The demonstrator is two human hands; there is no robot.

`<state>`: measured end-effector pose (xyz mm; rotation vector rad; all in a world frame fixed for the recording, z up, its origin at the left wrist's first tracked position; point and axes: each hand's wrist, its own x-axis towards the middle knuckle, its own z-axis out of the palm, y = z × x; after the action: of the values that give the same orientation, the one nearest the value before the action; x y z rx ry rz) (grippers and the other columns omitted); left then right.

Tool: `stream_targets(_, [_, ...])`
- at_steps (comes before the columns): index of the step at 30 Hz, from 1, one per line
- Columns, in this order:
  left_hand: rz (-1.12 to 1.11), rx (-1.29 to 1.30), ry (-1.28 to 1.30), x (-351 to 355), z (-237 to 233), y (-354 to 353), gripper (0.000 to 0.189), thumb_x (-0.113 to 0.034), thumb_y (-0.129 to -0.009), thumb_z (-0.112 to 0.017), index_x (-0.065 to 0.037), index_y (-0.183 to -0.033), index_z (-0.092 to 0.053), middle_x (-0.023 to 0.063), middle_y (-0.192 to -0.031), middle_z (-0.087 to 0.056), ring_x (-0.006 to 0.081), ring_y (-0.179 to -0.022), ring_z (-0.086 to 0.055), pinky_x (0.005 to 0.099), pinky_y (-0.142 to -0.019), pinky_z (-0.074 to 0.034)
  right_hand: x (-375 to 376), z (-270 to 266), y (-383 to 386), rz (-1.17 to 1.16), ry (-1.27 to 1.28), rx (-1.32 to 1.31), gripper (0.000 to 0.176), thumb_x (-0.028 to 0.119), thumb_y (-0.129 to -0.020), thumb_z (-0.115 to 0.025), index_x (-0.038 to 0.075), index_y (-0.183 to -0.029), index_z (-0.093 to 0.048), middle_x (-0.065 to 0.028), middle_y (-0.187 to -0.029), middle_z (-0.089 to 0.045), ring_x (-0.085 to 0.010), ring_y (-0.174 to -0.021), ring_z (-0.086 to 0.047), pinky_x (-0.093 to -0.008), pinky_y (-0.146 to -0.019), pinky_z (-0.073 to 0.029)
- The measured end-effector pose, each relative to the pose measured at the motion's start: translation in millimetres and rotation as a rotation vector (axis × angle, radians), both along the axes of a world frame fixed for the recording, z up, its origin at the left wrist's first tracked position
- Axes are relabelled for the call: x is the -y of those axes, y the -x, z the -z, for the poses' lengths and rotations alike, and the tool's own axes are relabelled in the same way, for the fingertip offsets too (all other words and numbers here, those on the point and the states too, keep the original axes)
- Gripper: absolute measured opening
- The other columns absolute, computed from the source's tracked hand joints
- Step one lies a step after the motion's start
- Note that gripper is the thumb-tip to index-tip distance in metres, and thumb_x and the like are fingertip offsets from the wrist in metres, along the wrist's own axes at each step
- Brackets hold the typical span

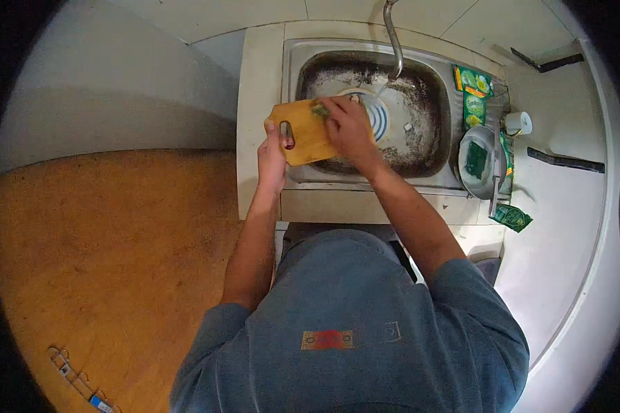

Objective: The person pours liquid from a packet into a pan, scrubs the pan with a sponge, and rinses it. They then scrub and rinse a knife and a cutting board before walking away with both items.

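Observation:
A wooden cutting board [308,141] is held tilted over the sink's left part. My left hand [273,162] is closed on its left end, by the handle slot, with fingertips showing through the slot. My right hand [351,131] lies over the board's right side, fingers bent around a small greenish sponge [319,109] pressed to the surface. Under the board, a white plate with blue rings [380,118] lies in the sink, partly hidden by the board and my right hand.
The stained steel sink [420,148] has a curved faucet [394,41] above it. To the right are green packets [474,107], a white mug [520,123] and a pan [463,175] holding a dark green pad [476,160]. A hook rack [76,382] lies at lower left.

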<state>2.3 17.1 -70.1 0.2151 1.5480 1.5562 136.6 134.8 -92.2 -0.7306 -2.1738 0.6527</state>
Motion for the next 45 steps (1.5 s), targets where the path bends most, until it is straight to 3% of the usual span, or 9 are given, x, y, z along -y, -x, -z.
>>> stream_targets(2, [0.025,-0.025,0.062,-3,1,0,0.044,-0.049,-0.093,-0.041,-0.008,-0.080,-0.049,0.0007,-0.074,-0.046,0.0126,-0.069,-0.045,0.0275,-0.067,-0.040,9,-4,5,-0.019,0.003,-0.023,0.042,0.001,-0.072,-0.055,0.007,-0.114,-0.057,-0.0176,-0.106,-0.055,-0.0360,-0.100,-0.050,-0.0433,-0.087,-0.040])
stream_targets(8, [0.020,-0.020,-0.039,3,10,9,0.047,-0.051,-0.092,-0.043,-0.008,-0.076,-0.049,0.0018,-0.072,-0.048,0.0125,-0.069,-0.046,0.0267,-0.066,-0.040,8,0,-11,-0.259,0.054,0.006,0.039,0.002,-0.071,-0.055,0.007,-0.110,-0.058,-0.0167,-0.104,-0.055,-0.0349,-0.099,-0.051,-0.0436,-0.088,-0.041])
stream_targets(14, [0.094,-0.041,0.078,-3,7,2,0.048,-0.052,-0.092,-0.043,-0.008,-0.074,-0.049,0.0033,-0.075,-0.051,0.0126,-0.068,-0.047,0.0266,-0.065,-0.040,15,-7,19,0.157,0.068,-0.056,0.034,0.009,-0.070,-0.059,0.010,-0.103,-0.061,-0.0141,-0.103,-0.056,-0.0336,-0.096,-0.053,-0.0438,-0.086,-0.042])
stream_targets(19, [-0.046,-0.012,-0.009,-3,5,10,0.052,-0.051,-0.093,-0.041,-0.005,-0.070,-0.049,0.0043,-0.071,-0.051,0.0135,-0.068,-0.046,0.0276,-0.067,-0.040,22,-7,-3,-0.324,0.073,-0.041,0.038,0.005,-0.067,-0.057,0.011,-0.104,-0.061,-0.0152,-0.102,-0.056,-0.0357,-0.098,-0.051,-0.0442,-0.087,-0.041])
stream_targets(25, [0.001,-0.036,0.019,-4,4,10,0.050,-0.051,-0.092,-0.042,-0.007,-0.070,-0.046,0.0042,-0.074,-0.049,0.0137,-0.070,-0.045,0.0285,-0.068,-0.040,-3,4,-2,0.200,0.062,-0.108,0.037,0.005,-0.065,-0.057,0.012,-0.101,-0.062,-0.0156,-0.100,-0.055,-0.0351,-0.097,-0.051,-0.0433,-0.085,-0.042])
stream_targets(31, [-0.071,0.011,-0.054,-11,2,14,0.051,-0.053,-0.092,-0.042,-0.007,-0.070,-0.046,0.0040,-0.073,-0.049,0.0133,-0.070,-0.045,0.0275,-0.067,-0.040,34,-8,3,-0.188,-0.063,-0.166,0.033,0.004,-0.065,-0.056,0.008,-0.097,-0.063,-0.0148,-0.100,-0.056,-0.0349,-0.091,-0.054,-0.0421,-0.081,-0.043])
stream_targets(37, [-0.044,0.008,-0.014,-10,-1,1,0.048,-0.051,-0.093,-0.042,-0.008,-0.071,-0.046,0.0029,-0.073,-0.049,0.0126,-0.069,-0.046,0.0269,-0.066,-0.040,5,0,5,0.143,0.106,-0.130,0.029,0.005,-0.066,-0.059,0.008,-0.094,-0.064,-0.0154,-0.093,-0.058,-0.0342,-0.092,-0.055,-0.0400,-0.079,-0.045])
stream_targets(40, [-0.073,0.015,-0.054,-18,-10,-7,0.047,-0.050,-0.093,-0.042,-0.008,-0.071,-0.046,0.0026,-0.073,-0.048,0.0126,-0.069,-0.045,0.0266,-0.066,-0.040,32,-15,18,-0.174,0.062,-0.139,0.028,0.004,-0.066,-0.059,0.006,-0.093,-0.064,-0.0159,-0.092,-0.058,-0.0343,-0.091,-0.056,-0.0414,-0.080,-0.045])
stream_targets(45, [-0.094,0.056,-0.079,-9,-1,4,0.047,-0.049,-0.093,-0.042,-0.009,-0.071,-0.044,0.0022,-0.073,-0.046,0.0134,-0.069,-0.043,0.0269,-0.067,-0.039,11,1,-16,-0.103,0.021,-0.115,0.026,0.005,-0.066,-0.061,0.008,-0.092,-0.065,-0.0148,-0.095,-0.059,-0.0342,-0.091,-0.056,-0.0426,-0.080,-0.045])
